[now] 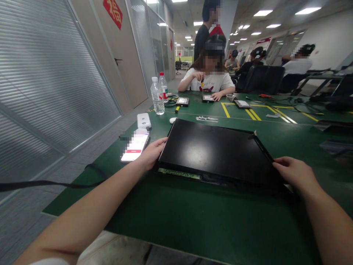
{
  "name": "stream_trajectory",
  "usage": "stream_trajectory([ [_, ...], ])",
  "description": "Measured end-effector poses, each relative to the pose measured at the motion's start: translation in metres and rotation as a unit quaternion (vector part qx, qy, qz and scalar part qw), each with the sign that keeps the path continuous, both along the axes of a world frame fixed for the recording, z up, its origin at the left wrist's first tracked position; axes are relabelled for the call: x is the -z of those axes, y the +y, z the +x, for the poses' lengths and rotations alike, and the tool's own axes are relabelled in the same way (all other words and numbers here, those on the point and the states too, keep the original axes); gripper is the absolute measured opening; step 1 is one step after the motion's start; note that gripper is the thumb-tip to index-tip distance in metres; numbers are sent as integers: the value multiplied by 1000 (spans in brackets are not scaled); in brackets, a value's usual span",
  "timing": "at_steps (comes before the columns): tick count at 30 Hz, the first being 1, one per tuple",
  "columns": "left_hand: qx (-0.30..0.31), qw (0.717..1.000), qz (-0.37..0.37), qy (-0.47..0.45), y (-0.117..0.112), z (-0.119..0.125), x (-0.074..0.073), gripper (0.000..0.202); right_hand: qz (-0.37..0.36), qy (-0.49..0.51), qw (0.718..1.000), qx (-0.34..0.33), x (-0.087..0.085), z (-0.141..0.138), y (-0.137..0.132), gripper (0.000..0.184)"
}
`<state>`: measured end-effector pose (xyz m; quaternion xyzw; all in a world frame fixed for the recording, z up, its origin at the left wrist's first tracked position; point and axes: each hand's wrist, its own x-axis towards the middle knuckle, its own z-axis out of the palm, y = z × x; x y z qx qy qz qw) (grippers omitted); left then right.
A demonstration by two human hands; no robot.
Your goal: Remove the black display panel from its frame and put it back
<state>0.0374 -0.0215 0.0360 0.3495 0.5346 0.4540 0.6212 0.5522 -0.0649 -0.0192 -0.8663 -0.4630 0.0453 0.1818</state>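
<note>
A black LCD display panel (217,151) is held tilted over the green table, its dark screen face up. Along its near edge shows a strip of green circuit board (179,173). My left hand (154,151) grips the panel's left edge, with some fingers hidden beneath it. At the right edge, my right hand (296,173) pinches the panel between thumb and fingers. A thin black frame shows around the panel's far and right sides; I cannot tell whether it is attached.
Left of the panel lie a lit phone (135,145) and a white power bank (143,120). Two bottles (158,97) stand behind them. Across the table (193,213), a person holds a screwdriver (202,84) over a hard drive (208,98). More hard drives (242,104) and cables lie nearby.
</note>
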Motion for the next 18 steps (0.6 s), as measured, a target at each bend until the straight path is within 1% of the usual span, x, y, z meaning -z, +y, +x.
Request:
stream_trajectory([
  [2,2,1000,12,-12,0,0,0,40,-3,5,1000,-1,-2,-2,-1,23],
  [4,9,1000,13,-23,0,-1,-1,45,-1,9,1000,0,-4,-3,-1,23],
  [8,19,999,4,-39,2,-3,-1,70,3,16,1000,9,-4,-5,-2,22],
  [10,11,999,6,-49,3,-4,0,75,8,19,1000,6,-2,-5,-2,21],
  [12,-12,998,15,-54,4,-4,1,65,16,18,1000,0,0,-4,-2,22],
  [14,-29,998,20,-48,5,-3,3,47,21,15,1000,-7,1,-4,-2,24],
  [16,-10,999,21,-28,4,-3,5,36,19,13,1000,-10,0,-5,-1,24],
  [18,26,999,23,1,2,-4,6,34,10,13,1000,-8,-1,-7,-1,23],
])
